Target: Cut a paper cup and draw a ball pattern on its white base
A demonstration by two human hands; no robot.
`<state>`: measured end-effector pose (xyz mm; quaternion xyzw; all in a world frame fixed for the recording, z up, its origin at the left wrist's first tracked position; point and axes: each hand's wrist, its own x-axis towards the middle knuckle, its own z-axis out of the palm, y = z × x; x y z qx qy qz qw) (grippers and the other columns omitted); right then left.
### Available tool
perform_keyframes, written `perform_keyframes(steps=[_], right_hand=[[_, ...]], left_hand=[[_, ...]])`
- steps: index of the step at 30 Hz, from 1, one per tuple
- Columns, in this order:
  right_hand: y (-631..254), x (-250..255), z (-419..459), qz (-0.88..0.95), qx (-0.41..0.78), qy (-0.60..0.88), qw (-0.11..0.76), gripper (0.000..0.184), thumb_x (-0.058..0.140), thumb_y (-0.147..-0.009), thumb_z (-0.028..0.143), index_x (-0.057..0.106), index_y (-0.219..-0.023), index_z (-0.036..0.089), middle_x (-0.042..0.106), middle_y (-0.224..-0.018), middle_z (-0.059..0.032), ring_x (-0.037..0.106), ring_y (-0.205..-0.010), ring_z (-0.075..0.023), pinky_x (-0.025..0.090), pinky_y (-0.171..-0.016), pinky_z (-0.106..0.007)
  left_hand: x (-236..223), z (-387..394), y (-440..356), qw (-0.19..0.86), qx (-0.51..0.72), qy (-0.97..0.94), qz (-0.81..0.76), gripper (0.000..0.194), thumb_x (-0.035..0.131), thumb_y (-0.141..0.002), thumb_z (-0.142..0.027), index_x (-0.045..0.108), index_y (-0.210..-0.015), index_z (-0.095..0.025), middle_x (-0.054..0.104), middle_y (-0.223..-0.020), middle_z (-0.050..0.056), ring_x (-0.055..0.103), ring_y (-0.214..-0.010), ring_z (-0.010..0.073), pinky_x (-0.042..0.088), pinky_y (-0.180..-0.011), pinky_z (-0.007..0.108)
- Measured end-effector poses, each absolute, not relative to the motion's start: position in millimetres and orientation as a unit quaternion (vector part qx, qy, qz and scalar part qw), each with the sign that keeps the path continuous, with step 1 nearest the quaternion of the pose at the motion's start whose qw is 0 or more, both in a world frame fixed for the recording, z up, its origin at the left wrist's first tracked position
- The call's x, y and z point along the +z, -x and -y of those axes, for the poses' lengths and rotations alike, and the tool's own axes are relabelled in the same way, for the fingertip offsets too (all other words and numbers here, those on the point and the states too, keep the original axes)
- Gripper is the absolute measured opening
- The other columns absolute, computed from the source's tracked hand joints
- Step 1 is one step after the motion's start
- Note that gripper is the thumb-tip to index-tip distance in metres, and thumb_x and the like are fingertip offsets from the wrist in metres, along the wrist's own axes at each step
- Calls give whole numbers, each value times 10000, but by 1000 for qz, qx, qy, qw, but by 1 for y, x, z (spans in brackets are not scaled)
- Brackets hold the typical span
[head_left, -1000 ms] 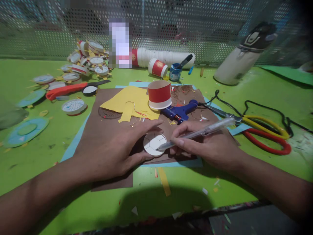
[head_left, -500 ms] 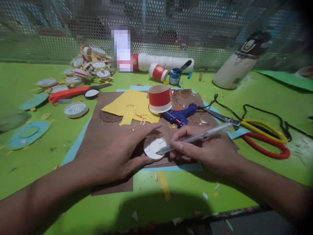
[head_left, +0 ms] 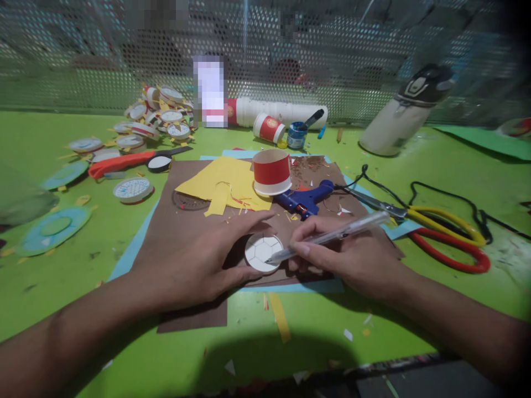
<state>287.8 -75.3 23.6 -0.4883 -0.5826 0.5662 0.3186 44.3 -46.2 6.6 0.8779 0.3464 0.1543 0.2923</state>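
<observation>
The left hand (head_left: 188, 260) steadies a white disc (head_left: 261, 253) between thumb and fingers; the right hand (head_left: 352, 251) holds a clear pen (head_left: 344, 228), tip at its face. From the disc, a red-banded paper cup (head_left: 271, 174) sits at twelve o'clock, a blue glue gun (head_left: 309, 198) at one.

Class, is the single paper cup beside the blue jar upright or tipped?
Tipped: the paper cup lies on its side on the green table.
</observation>
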Motion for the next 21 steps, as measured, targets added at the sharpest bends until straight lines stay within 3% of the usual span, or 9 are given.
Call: perform_keyframes(steps=[9, 21], right_hand=[[-287, 25, 76, 584, 565, 484, 323, 131, 693, -866, 278, 650, -804, 171, 751, -681, -27, 656, -549, -91, 515, -505, -184], [-288, 23, 75, 574, 577, 474, 336, 131, 706, -865, 272, 655, -804, 167, 750, -681, -19, 651, -565, -85, 504, -510, -169]], left_hand=[[4, 46, -44, 309, 159, -869, -353, 593, 620, -914, -414, 362, -1444, -350, 581, -1420, 43, 585, -1241, 274, 536, -963, 428], [5, 44, -44, 303, 170, -870, -350, 682, 644, -886, -415, 353, -1488, -280, 552, -1462, 76, 552, -1296, 284, 478, -1066, 450]])
